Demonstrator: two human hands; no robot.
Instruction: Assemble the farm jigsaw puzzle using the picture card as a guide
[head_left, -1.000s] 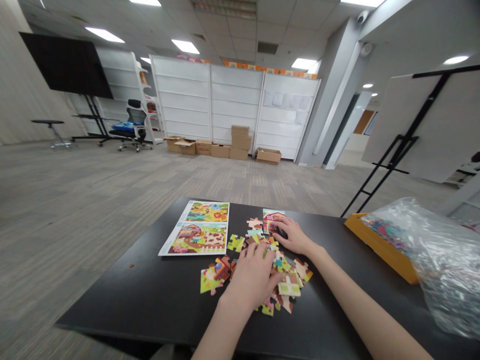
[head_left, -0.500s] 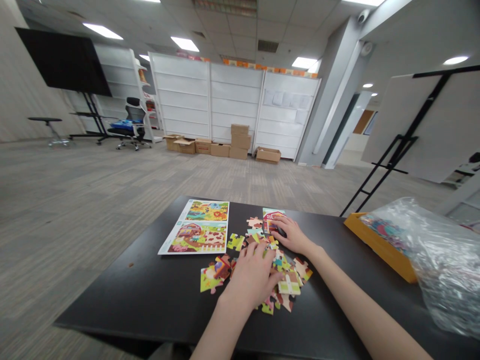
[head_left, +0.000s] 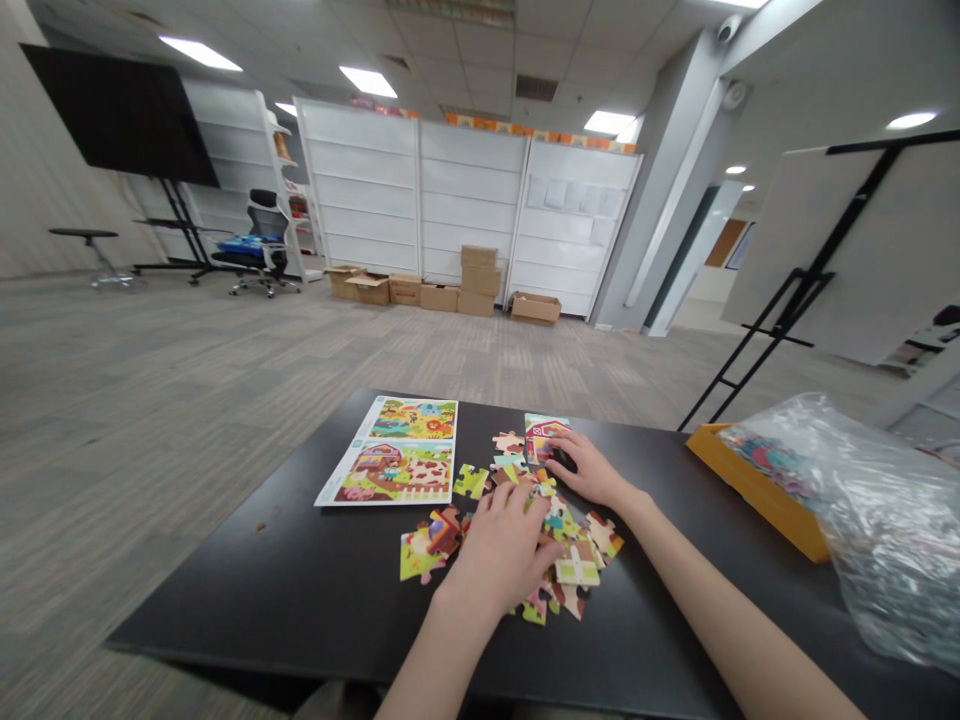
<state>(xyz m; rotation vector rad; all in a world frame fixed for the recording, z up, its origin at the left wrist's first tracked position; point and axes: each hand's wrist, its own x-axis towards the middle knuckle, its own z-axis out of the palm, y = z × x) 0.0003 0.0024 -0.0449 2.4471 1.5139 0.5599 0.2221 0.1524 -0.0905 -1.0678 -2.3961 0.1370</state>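
head view, catalogue of the table.

- left hand point(head_left: 501, 550): palm down, fingers loosely spread over the loose heap of multicoloured cardboard jigsaw pieces point(head_left: 579, 570); nothing seen pinched.
- right hand point(head_left: 592, 468): lay just beyond and to the right of the left hand, fingertips touching the small joined block of pieces with a red barn point(head_left: 541, 432); whether it pinched a piece could not be told.
- printed white guide sheet with two farm pictures point(head_left: 397, 462): flat, to the left of both hands, apart from the heap.
- yellow cardboard box tray point(head_left: 757, 490) and crinkled clear plastic bag point(head_left: 862, 500): well to the right of the right forearm.

progress, as judged: only the barn block looked joined; most pieces lay unjoined, several overlapping under and around the left hand, so most of the picture was left to build.

room: bare matte black tabletop point(head_left: 300, 590) lay to the left of the left hand and nearer than it; the far table edge ran just beyond the barn block, so there was little room ahead of the right fingertips.
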